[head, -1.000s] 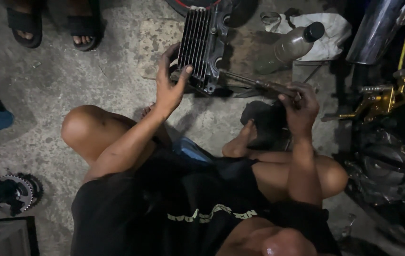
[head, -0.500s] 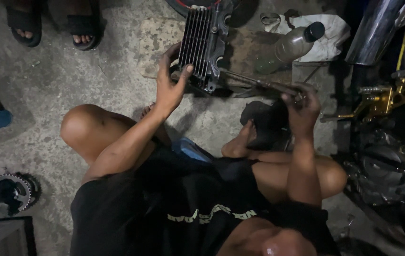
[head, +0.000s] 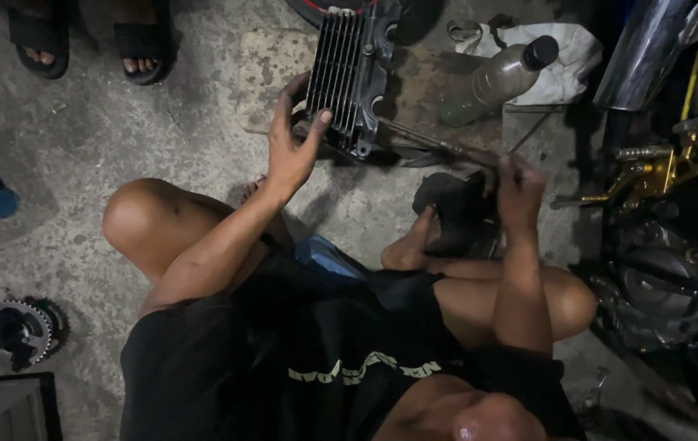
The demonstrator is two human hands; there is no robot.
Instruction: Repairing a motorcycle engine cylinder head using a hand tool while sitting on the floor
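The left hand presses flat against a finned metal engine cylinder block, thumb up along its left edge and fingertips spread on the ribbed face; the grip is open, bracing rather than closing round the part. The block is dark grey cast metal with straight parallel cooling fins, and it stands on a stained rectangular slab set on the rough, pitted concrete floor in front of the seated person's knees. The right hand is closed in a fist round the handle end of a long thin metal rod tool, which slants up and left until its far end meets the lower right corner of the block. Behind the tool lies a cloudy plastic bottle with a black cap, tipped on a crumpled white rag. A toothed steel sprocket lies at the lower left. Two sandalled feet of another person stand at the upper left. A shiny chrome exhaust pipe and gold-coloured motorcycle footpeg bracket fill the right side.
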